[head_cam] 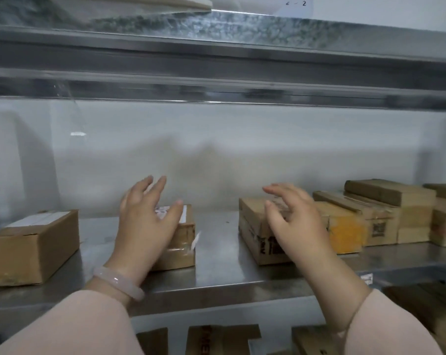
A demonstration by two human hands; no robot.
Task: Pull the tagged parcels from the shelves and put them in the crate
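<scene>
Presently both hands are at the middle shelf, and neither holds anything. Left hand [145,221]: fingers straight and spread, thumb out to the right, palm over the near left part of the labelled parcel [184,242]. Whether it touches cannot be told through the blur. A pale bracelet [119,281] sits on that wrist. Right hand [292,224]: fingers likewise spread and slightly arched over the brown parcel [252,229] to the right; contact not confirmed.

Both parcels lie flat on the metal shelf [216,275], apart from each other. Further left stands a larger carton [34,248] with a white label on top. Further right, an orange-patched parcel [344,230] and stacked parcels [385,194] run toward the far right end. More parcels [224,339] show on the level below. The crate is not in view.

Assessment: the step in hand is the reach, one parcel per hand; no pull is under way. The next move calls for closing the fingers round each parcel's sides, confirming the tag, and drawing it toward the near edge. The brown parcel lies hard against the orange-patched one, so a straight pull is advisable.
</scene>
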